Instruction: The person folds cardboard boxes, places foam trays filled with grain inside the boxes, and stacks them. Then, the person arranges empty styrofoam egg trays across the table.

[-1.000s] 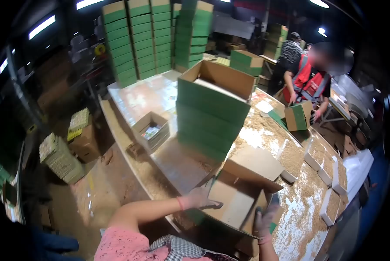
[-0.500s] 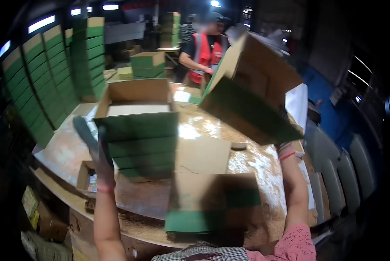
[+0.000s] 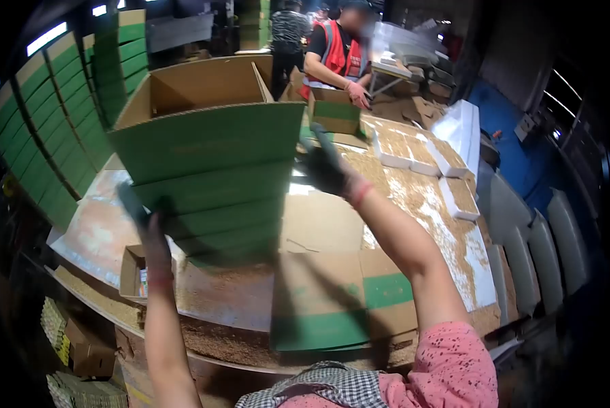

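A stack of green boxes (image 3: 216, 177) stands on the table, its open top box (image 3: 210, 132) showing brown cardboard inside. At the left side of the stack is my left hand (image 3: 145, 221), gloved and blurred, fingers stretched out, near or touching the lower boxes. My right hand (image 3: 325, 163), in a dark glove, is raised beside the stack's right side with fingers apart and nothing in it. Flat cardboard with green bands (image 3: 325, 299) lies at the table's near side, below a plain brown sheet (image 3: 322, 221).
Sawdust covers the table (image 3: 478, 279), with white trays (image 3: 458, 197) at the right. A small carton (image 3: 133, 272) sits left. Across the table, a person in a red vest (image 3: 335, 51) handles a box (image 3: 335, 112). Tall green stacks (image 3: 19, 143) stand far left.
The open box that my right hand held in the air is now on top of the stack. My right hand has let go and moved left. The view has turned right since the first frame.
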